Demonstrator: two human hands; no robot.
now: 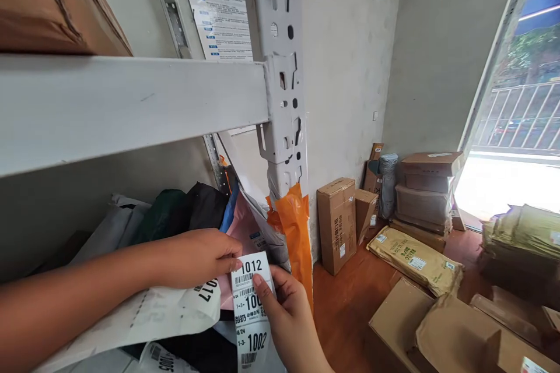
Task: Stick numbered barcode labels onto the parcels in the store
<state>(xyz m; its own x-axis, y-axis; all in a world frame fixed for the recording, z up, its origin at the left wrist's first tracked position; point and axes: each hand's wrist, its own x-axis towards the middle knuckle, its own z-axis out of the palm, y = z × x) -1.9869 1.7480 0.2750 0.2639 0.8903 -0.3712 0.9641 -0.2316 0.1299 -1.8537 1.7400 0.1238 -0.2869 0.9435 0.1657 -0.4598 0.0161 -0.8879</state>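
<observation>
A strip of white printed labels [251, 326] with barcodes and numbers, 1012 at its top, hangs upright in front of the shelf. My right hand [291, 312] grips it from the right, thumb across its face and fingers behind. From the left comes my left hand [207, 257], closed, thumb and fingertips pinching the strip's top left corner. Under my left forearm lies a white mailing bag [144, 317] with a label ending in 017. Behind the hands are a pink bag [245, 227] and, against the post, an orange bag [296, 233]. Another label, 1005, shows lower down on a bag.
A white shelf beam [131, 105] runs above my arms to a perforated upright post [282, 70]. More dark bags [192, 207] fill the shelf. Cartons [336, 224] and a flat yellow parcel [415, 259] stand on the reddish floor to the right, by a bright doorway.
</observation>
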